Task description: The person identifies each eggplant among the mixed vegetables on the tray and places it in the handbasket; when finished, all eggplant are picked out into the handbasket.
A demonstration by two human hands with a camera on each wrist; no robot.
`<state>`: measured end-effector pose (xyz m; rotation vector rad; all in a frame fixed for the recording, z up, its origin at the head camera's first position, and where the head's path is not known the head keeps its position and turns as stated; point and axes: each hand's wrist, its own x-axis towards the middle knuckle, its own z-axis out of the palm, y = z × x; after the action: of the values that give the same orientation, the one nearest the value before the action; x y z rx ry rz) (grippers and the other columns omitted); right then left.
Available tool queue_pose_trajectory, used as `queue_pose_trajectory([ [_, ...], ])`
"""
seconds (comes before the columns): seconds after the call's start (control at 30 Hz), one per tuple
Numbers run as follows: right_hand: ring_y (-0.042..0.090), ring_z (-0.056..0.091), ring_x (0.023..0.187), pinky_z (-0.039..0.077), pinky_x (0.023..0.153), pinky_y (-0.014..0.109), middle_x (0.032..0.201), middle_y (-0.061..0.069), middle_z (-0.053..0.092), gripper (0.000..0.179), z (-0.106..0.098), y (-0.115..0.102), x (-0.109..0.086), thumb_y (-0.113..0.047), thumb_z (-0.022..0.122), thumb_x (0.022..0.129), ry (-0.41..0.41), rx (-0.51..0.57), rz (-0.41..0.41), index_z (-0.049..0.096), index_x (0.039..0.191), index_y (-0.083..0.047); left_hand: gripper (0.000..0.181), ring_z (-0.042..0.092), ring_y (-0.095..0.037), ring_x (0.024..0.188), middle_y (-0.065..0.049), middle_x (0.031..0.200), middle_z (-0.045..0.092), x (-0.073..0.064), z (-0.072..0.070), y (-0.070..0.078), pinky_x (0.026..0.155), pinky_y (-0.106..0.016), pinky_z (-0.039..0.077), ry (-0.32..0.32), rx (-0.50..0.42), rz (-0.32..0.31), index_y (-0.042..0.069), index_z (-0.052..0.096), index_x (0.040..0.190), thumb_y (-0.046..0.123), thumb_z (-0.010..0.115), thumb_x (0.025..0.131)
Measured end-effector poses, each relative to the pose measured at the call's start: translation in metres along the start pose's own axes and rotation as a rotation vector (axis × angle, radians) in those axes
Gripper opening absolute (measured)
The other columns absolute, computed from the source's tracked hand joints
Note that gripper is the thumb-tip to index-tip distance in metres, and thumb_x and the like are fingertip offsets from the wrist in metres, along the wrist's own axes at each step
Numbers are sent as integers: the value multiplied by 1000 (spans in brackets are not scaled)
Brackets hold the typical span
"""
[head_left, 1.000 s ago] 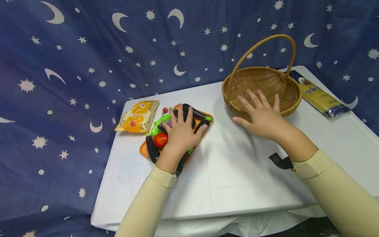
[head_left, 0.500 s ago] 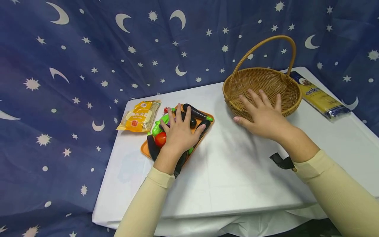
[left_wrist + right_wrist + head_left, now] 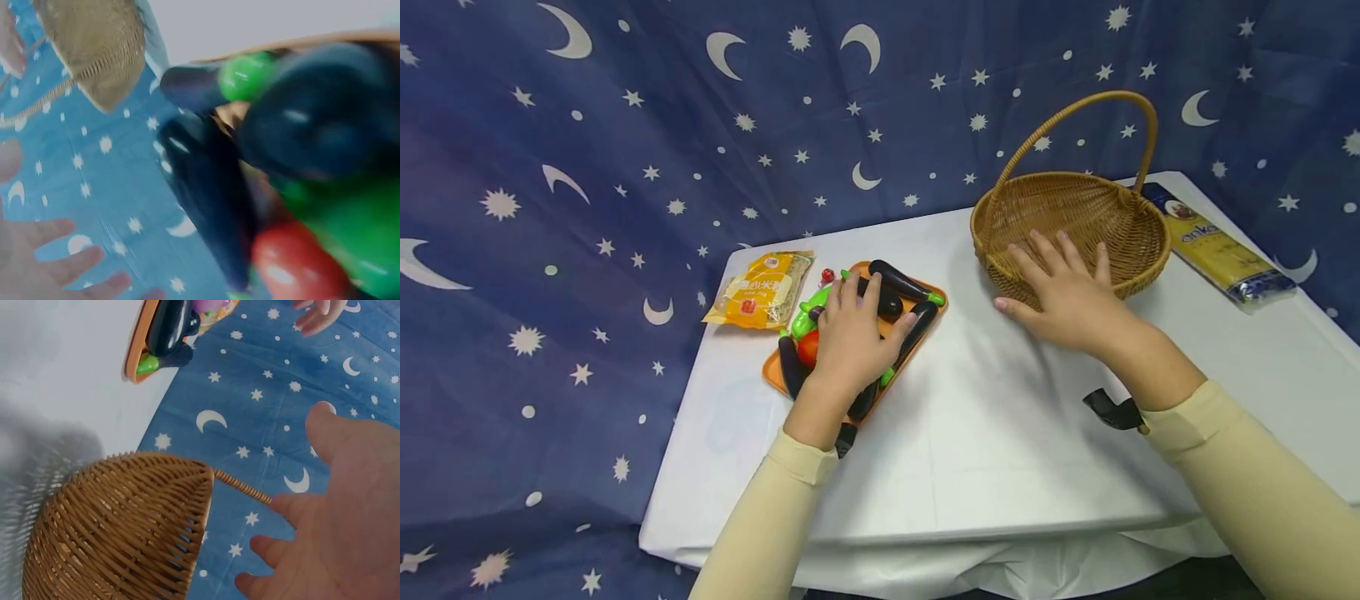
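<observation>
Tray: the orange tray [image 3: 771, 370] sits left of centre in the head frame, everything I can see of its load lying on it, so I judge nothing is picked up.
Eggplants: black ones lie across the tray; the top one [image 3: 897, 280] crosses its upper right, beyond my fingertips.
Tomato: the red tomato [image 3: 807, 350] lies at the tray's left, more of it hidden behind my hand than half a second ago.
Left hand: my left hand [image 3: 853, 346] is the main change. Its fingers were fanned wide; now they are drawn nearer together, straight to slightly bent, holding nothing I can see. Whether they touch the vegetables, I can't tell. I read it as a narrower reach with no grip made.
Right hand: my right hand [image 3: 1071, 308] keeps its wide spread, fingers holding nothing, in front of the basket's near side. In the right-wrist view a gap shows between my fingertips and the wicker.
Basket: the basket [image 3: 1060, 196] stands upper right, handle up, unchanged.
Bag: the yellow bag [image 3: 760, 292] lies beyond the tray's upper left, untouched.
Pack: the flat pack [image 3: 1217, 246] lies at far right, beside the basket, untouched too.
</observation>
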<state>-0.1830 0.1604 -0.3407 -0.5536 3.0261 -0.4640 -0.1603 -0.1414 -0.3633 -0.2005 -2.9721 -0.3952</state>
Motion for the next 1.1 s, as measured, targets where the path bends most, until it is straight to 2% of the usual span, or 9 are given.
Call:
queue_pose_trajectory([
  [0.07,46,-10,150,-24,107,72,167,17,1,87,0,-3,0,-73,35,97,0,7,-16,17,162,-18,75,23,-40,146,-18,160,27,-11,-3,-15,115,-62,30,63,-69,-14,10,36,155,60,47,100],
  [0.13,45,-10,150,-24,107,71,167,17,1,87,1,-7,0,-72,36,97,1,12,-31,18,162,-18,63,37,-39,138,-21,150,40,-27,-6,-37,114,-56,36,112,-139,-76,4,43,148,47,51,102],
  [0.27,45,-10,150,-22,108,72,167,17,1,85,2,-14,4,-70,37,98,18,15,-60,18,162,-17,37,59,-38,106,-21,116,61,-56,-12,-93,92,-51,51,151,-217,-324,-3,57,127,25,55,103],
  [0.37,45,-12,150,-21,108,72,167,17,0,84,1,-15,5,-68,37,99,26,20,-67,15,162,-17,27,65,-33,82,-18,92,68,-64,-9,-132,74,-47,53,86,-270,-510,-4,57,116,19,54,102],
  [0.5,45,-14,149,-22,107,73,167,19,-3,84,0,-15,6,-66,38,100,23,28,-66,12,162,-15,30,71,-22,68,-14,77,71,-58,7,-165,75,-38,53,-75,-410,-637,-6,54,116,21,54,102],
  [0.6,45,-14,149,-22,107,73,166,20,-2,84,2,-17,7,-64,39,101,26,38,-76,12,162,-15,29,71,-15,61,-12,73,69,-53,15,-180,72,-30,55,-123,-524,-711,-9,54,113,19,56,102],
  [0.8,48,-4,150,-10,115,70,165,24,6,80,0,-16,6,-56,47,102,82,77,-110,17,161,-12,21,66,-9,51,-9,65,65,-39,23,-192,54,-18,54,-146,-641,-831,-8,55,110,10,57,99],
  [0.93,50,1,149,1,117,70,164,24,10,80,1,-19,10,-52,53,101,104,109,-133,20,160,-11,23,67,-10,53,-9,67,64,-39,20,-198,55,-19,57,-176,-714,-844,-10,53,115,7,57,99],
  [1.1,47,4,150,12,114,73,164,22,12,79,-3,-24,15,-49,57,100,95,140,-151,21,160,-10,23,67,-11,54,-10,71,62,-33,20,-196,58,-20,59,-192,-774,-846,-10,54,115,5,57,98],
])
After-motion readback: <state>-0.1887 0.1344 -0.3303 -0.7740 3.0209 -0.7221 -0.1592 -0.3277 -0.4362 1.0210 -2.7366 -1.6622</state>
